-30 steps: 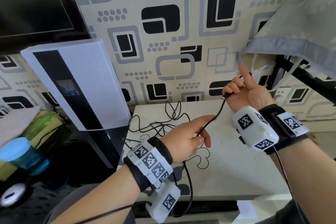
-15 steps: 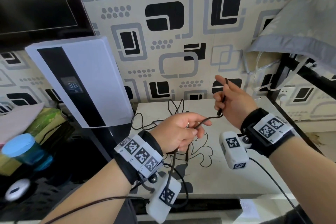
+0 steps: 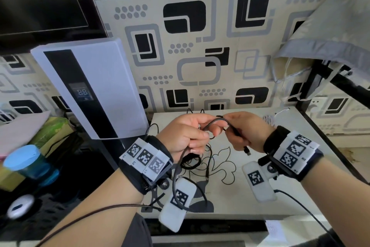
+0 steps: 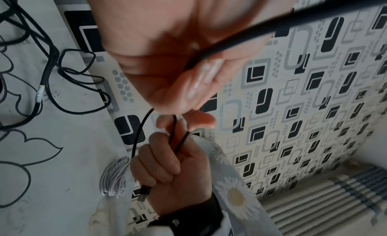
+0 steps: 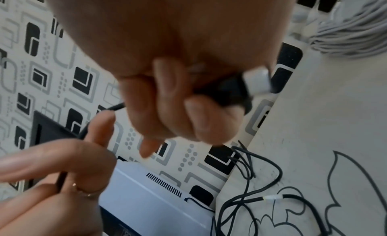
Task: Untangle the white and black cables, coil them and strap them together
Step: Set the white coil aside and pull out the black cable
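Two hands at work above a pale bench [image 3: 260, 196] printed with a black flower outline. Left hand [image 3: 184, 136]: fingers curled round a thin black rubber-sheathed cable [image 3: 217, 120], which arches from its fingertips across to the other hand. Right hand [image 3: 247, 132]: closed in a fist on the same cable near its end, the black plug with a metal tip [image 3: 246, 150] poking out below the heel of the palm. Below and behind the left hand, the rest of the black cable lies in loose, crossing loops on the bench and hangs off its near edge. Beyond the right hand, near its wrist side, a white round-sheathed cable [image 3: 269, 120] sits on the bench already wound into a bundle. Step in hand, by judgement: forming the first loop of the black cable's coil; the white one appears done. Next move likely calls for the left hand to feed slack while the right gathers even turns, easing out any crossings in the loops lying on the bench. No strap is visible.
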`<action>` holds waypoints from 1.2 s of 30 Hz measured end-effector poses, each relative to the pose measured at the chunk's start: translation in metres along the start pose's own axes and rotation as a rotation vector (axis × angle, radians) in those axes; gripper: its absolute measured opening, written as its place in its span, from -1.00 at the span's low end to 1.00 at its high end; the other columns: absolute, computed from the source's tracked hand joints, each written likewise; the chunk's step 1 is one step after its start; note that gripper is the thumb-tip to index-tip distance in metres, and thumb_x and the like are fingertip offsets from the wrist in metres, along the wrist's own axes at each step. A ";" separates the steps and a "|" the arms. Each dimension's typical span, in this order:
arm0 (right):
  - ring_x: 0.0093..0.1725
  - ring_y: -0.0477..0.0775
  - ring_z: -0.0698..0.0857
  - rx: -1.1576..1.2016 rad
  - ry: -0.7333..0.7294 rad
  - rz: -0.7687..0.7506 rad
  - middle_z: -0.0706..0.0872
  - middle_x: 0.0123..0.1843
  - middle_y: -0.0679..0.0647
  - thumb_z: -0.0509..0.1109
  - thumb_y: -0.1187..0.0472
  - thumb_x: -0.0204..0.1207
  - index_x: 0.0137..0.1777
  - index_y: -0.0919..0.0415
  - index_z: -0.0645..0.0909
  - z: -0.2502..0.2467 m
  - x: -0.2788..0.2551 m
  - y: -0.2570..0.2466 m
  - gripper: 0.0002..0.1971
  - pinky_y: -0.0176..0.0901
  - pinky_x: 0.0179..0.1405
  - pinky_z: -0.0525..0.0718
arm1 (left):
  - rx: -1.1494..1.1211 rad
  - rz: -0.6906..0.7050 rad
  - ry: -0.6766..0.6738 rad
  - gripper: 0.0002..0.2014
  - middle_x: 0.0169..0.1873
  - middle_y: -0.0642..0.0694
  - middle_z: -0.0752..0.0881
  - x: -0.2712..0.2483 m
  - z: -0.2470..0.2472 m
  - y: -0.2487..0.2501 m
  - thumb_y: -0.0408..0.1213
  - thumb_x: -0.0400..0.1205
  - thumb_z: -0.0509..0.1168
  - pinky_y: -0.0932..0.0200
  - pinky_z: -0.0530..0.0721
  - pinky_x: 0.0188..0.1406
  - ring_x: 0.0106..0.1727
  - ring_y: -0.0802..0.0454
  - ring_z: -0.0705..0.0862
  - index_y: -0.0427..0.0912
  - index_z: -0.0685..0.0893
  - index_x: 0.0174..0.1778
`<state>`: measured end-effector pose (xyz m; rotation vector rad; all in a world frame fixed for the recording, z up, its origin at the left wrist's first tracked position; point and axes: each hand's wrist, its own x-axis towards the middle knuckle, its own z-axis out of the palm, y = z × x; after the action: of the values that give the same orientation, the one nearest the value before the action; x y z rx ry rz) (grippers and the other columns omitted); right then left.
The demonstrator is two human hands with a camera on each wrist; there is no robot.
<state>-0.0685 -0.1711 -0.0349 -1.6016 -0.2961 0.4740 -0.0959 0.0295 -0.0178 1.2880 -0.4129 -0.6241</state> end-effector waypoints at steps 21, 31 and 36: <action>-0.62 -0.05 0.02 0.390 -0.278 0.102 0.08 -0.62 -0.07 0.10 -0.13 0.59 -0.52 0.11 0.38 -0.018 -0.020 -0.019 -0.51 -0.32 -0.66 0.11 | 0.041 0.026 -0.073 -0.42 -0.14 -0.10 0.59 0.003 -0.011 0.008 -0.60 0.51 0.23 0.31 0.55 -0.31 -0.36 0.16 0.51 -0.29 0.47 0.50; -0.59 -0.03 -0.07 0.694 0.054 0.028 -0.03 -0.56 -0.07 0.10 0.04 0.43 -0.58 0.08 0.29 -0.017 -0.022 -0.033 -0.64 -0.27 -0.67 0.04 | 0.375 0.022 0.128 -0.60 -0.34 0.07 0.55 0.008 -0.004 -0.004 -0.57 0.68 0.18 0.24 0.65 -0.09 -0.28 0.17 0.57 -0.10 0.62 0.36; -0.59 -0.05 -0.04 0.986 0.221 -0.140 0.12 -0.68 -0.07 0.15 0.23 0.29 -0.54 0.07 0.26 -0.036 -0.021 -0.033 -0.78 -0.26 -0.69 0.11 | 0.249 -0.004 0.138 -0.55 -0.28 -0.07 0.61 0.009 -0.002 -0.009 -0.62 0.72 0.03 0.18 0.67 -0.32 -0.45 0.09 0.56 -0.14 0.54 0.42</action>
<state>-0.0668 -0.2100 0.0017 -0.6523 0.0142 0.2562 -0.0898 0.0241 -0.0271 1.5593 -0.3828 -0.4941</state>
